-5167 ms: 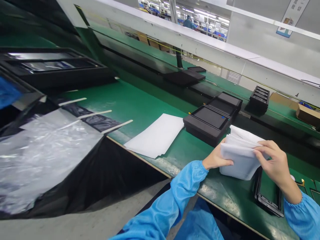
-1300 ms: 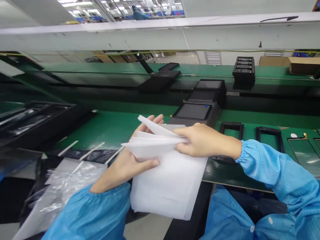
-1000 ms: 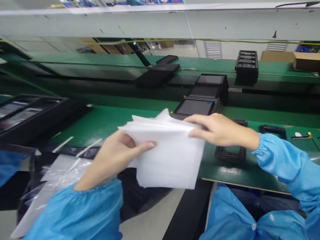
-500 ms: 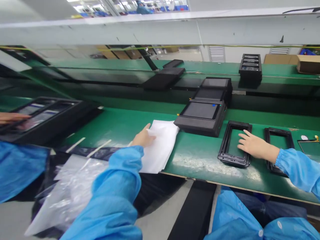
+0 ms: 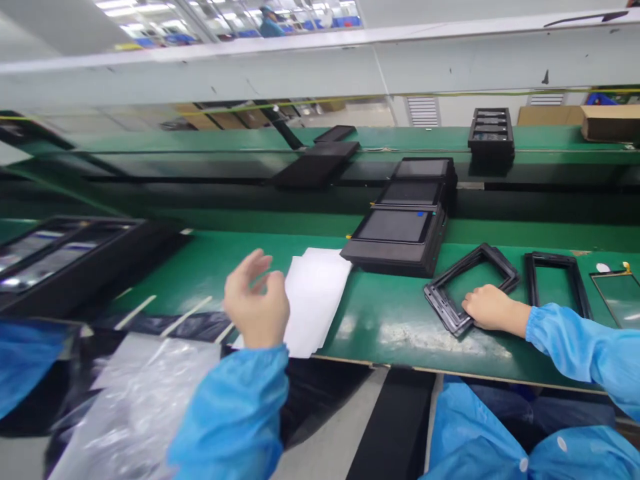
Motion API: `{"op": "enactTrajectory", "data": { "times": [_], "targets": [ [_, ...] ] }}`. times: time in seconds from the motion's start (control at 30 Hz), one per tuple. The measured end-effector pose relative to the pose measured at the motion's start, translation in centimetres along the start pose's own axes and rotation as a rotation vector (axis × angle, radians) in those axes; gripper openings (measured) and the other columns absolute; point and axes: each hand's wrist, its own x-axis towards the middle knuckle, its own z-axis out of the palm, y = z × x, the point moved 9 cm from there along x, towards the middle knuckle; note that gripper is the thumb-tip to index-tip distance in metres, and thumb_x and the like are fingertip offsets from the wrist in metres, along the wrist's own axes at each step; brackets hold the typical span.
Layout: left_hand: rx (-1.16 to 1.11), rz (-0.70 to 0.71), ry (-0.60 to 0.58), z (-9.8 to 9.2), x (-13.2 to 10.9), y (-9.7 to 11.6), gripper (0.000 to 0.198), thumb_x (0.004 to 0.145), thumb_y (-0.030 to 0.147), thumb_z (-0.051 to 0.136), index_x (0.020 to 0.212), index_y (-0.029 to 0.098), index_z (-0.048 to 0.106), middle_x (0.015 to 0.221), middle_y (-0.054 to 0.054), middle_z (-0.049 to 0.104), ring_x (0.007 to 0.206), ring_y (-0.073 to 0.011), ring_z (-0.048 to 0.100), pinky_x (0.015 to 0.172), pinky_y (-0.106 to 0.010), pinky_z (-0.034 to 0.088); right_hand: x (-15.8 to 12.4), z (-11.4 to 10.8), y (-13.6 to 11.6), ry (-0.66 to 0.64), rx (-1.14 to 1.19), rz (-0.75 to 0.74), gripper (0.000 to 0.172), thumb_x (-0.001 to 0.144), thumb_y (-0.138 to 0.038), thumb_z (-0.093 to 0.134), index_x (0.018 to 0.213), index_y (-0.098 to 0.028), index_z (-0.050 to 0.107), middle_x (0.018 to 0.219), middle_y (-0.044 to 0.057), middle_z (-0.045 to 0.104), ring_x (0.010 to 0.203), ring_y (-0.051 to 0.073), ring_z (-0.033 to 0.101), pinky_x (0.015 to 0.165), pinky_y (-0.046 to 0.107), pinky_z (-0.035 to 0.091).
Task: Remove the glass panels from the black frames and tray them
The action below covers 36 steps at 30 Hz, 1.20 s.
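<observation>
My left hand [image 5: 255,300] is raised just left of a stack of white sheets [image 5: 317,293], its fingers loosely curled and the thumb apart. I see nothing in it, though motion blurs it a little. Low over the green bench, my right hand [image 5: 487,307] is closed on the near right side of a small stack of black rectangular frames [image 5: 447,310]. That stack lies turned at an angle, and its fingertips' contact is partly hidden. Behind my right wrist lies a second stack of black frames [image 5: 555,260].
Black trays with screen panels [image 5: 400,227] stand behind the sheets. A thin panel with an orange tab [image 5: 617,293] lies far right. Left are a large black tray [image 5: 65,260], clear plastic bags [image 5: 150,393] and another person's blue sleeve [image 5: 30,353]. A shelf [image 5: 410,137] runs behind.
My left hand has lifted off the white sheets and moved left. My right hand has closed on the frames, which have turned askew. The other person's hand has left the tray at left.
</observation>
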Motion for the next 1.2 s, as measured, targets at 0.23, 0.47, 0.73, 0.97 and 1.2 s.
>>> {"op": "enactTrajectory", "data": {
  "times": [0.23,0.47,0.73,0.97,1.2],
  "targets": [
    [-0.154,0.601,-0.706,8.6,-15.4,16.2,0.047,0.1,0.035,0.062,0.146,0.033,0.065,0.147,-0.01,0.069,0.139,-0.0332,0.062,0.122,-0.051,0.047,0.0,-5.2,-0.3,0.054,0.124,0.19,0.045,0.08,-0.039,0.09,0.115,-0.012,0.08,0.114,0.018,0.082,0.102,0.034,0.08,0.082,0.036,0.062],
    [0.207,0.875,-1.164,20.6,-21.6,21.4,0.061,0.085,0.019,0.082,0.143,0.017,0.064,0.132,-0.019,0.074,0.125,-0.0364,0.07,0.109,-0.046,0.054,-13.0,-10.2,14.1,0.332,0.169,0.576,0.034,0.105,-0.024,0.054,0.131,-0.017,0.074,0.127,0.013,0.079,0.114,0.032,0.076,0.097,0.043,0.058],
    [0.135,1.168,-1.277,22.9,-22.6,22.3,0.026,0.093,0.001,0.061,0.102,0.022,0.073,0.101,-0.008,0.078,0.094,-0.0265,0.076,0.078,-0.034,0.055,-20.2,3.7,8.9,0.174,0.283,0.471,0.059,0.086,-0.024,0.088,0.14,-0.014,0.067,0.129,0.017,0.075,0.121,0.031,0.071,0.103,0.041,0.058],
    [0.058,1.432,-1.256,22.5,-20.0,21.8,0.023,0.099,0.004,0.059,0.089,0.021,0.073,0.09,-0.007,0.074,0.084,-0.0238,0.068,0.079,-0.034,0.049,-19.2,7.4,6.8,0.142,0.256,0.408,0.036,0.086,-0.014,0.084,0.12,-0.013,0.072,0.117,0.014,0.073,0.113,0.031,0.069,0.1,0.041,0.058],
    [0.049,1.501,-1.175,23.0,-17.8,20.3,0.025,0.095,-0.001,0.059,0.088,0.019,0.073,0.09,-0.007,0.073,0.085,-0.0246,0.064,0.081,-0.036,0.047,-17.6,6.2,4.3,0.164,0.176,0.27,0.038,0.084,-0.024,0.089,0.117,-0.013,0.073,0.109,0.013,0.075,0.102,0.03,0.072,0.086,0.038,0.059]
  ]
}}
